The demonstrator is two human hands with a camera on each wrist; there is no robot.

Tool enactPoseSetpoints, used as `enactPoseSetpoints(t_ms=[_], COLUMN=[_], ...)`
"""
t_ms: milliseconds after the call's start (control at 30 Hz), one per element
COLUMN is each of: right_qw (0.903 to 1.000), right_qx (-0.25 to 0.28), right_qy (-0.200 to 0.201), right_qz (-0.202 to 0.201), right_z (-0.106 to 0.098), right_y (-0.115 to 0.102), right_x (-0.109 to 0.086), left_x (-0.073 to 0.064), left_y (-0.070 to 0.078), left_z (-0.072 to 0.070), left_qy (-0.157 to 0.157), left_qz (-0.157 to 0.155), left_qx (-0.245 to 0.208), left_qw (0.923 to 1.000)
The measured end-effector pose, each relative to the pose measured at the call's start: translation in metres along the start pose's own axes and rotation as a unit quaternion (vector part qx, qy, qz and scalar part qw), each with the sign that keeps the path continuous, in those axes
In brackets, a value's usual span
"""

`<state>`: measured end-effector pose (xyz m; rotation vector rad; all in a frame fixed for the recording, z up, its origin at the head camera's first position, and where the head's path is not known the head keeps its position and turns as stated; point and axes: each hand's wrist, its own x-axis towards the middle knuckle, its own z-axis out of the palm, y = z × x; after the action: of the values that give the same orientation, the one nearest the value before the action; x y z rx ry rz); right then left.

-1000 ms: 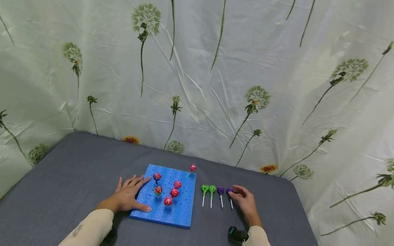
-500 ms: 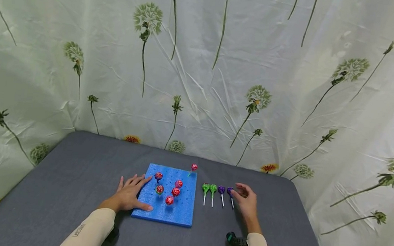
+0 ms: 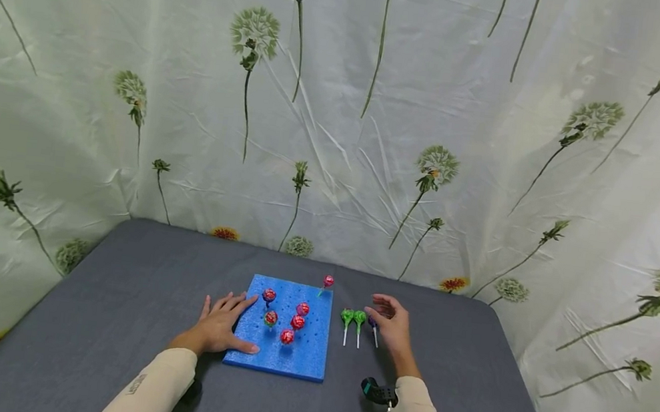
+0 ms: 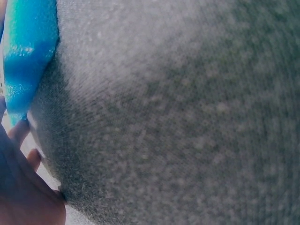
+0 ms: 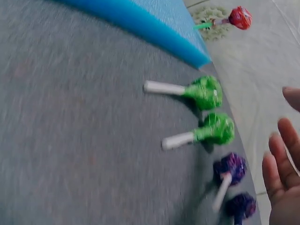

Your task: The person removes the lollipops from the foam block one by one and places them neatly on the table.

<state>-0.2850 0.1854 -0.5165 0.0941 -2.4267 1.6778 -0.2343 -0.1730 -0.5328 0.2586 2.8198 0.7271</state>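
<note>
My left hand (image 3: 217, 330) rests with spread fingers on the left edge of a blue foam board (image 3: 304, 363). Several red-wrapped lollipops (image 3: 287, 337) stand upright in the board's holes, one tilted lollipop (image 3: 329, 281) at its far right corner. Right of the board, two green lollipops (image 5: 206, 92) lie side by side on the table, then two purple lollipops (image 5: 230, 168). My right hand (image 3: 393, 328) hovers over the purple pair, fingers loosely bent and holding nothing. In the head view it hides one purple lollipop and partly covers the other.
A dark grey cloth (image 3: 131, 319) covers the table. Behind it hangs a pale curtain (image 3: 337, 133) printed with dandelions. A black wrist device (image 3: 377, 392) sits at my right wrist.
My right hand has moved left, from beside the rightmost purple lollipop to above the purple pair. The left hand keeps its place on the board. The head view has shifted slightly.
</note>
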Motion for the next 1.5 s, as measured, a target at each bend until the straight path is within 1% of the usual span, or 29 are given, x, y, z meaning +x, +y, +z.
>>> enactPoseSetpoints(t_ms=[133, 233, 367, 467, 600, 700, 767, 900, 1000, 1133, 1267, 1400, 1500], right_qw=[0.9992, 0.9982, 0.9954, 0.9936, 0.9945, 0.9953, 0.9954, 0.9959, 0.9972, 0.9987, 0.9988, 0.9989, 0.999], right_qx=[0.025, 0.041, 0.069, 0.078, 0.068, 0.064, 0.061, 0.051, 0.034, 0.025, 0.034, 0.025, 0.023], right_qy=[-0.03, -0.043, -0.066, -0.082, -0.08, -0.073, -0.073, -0.075, -0.066, -0.045, -0.034, -0.036, -0.035], right_qz=[0.0, -0.004, -0.008, -0.007, -0.005, 0.004, 0.011, -0.002, -0.011, 0.0, -0.002, -0.014, -0.014], right_z=[0.012, 0.021, 0.031, 0.037, 0.046, 0.054, 0.058, 0.066, 0.074, 0.085, 0.087, 0.088, 0.09], right_y=[-0.006, -0.011, -0.029, -0.047, -0.06, -0.064, -0.064, -0.06, -0.046, -0.028, -0.028, -0.026, -0.024], right_x=[0.003, 0.005, 0.002, -0.001, -0.003, -0.002, 0.0, 0.003, 0.011, 0.022, 0.024, 0.026, 0.027], left_x=[0.001, 0.001, -0.001, -0.003, -0.004, -0.003, -0.003, -0.003, -0.004, -0.003, -0.002, -0.002, -0.001], left_y=[-0.001, -0.002, -0.002, -0.001, 0.0, 0.0, 0.001, 0.001, 0.001, -0.001, 0.0, 0.0, 0.0], left_z=[0.002, 0.004, 0.003, 0.002, 0.0, 0.0, -0.001, 0.0, 0.0, 0.001, 0.001, 0.001, 0.001], left_qy=[-0.002, -0.002, 0.003, 0.005, 0.008, 0.01, 0.009, 0.01, 0.012, 0.013, 0.011, 0.009, 0.007], left_qz=[-0.001, 0.0, 0.003, 0.0, -0.001, -0.001, 0.0, 0.001, 0.001, -0.001, 0.001, 0.0, -0.004], left_qx=[-0.002, 0.0, -0.003, -0.003, 0.005, 0.007, 0.007, 0.004, 0.001, 0.0, -0.002, -0.007, -0.005], left_qw=[1.0, 1.0, 1.0, 1.0, 1.0, 0.9999, 0.9999, 0.9999, 0.9999, 0.9999, 0.9999, 0.9999, 1.0])
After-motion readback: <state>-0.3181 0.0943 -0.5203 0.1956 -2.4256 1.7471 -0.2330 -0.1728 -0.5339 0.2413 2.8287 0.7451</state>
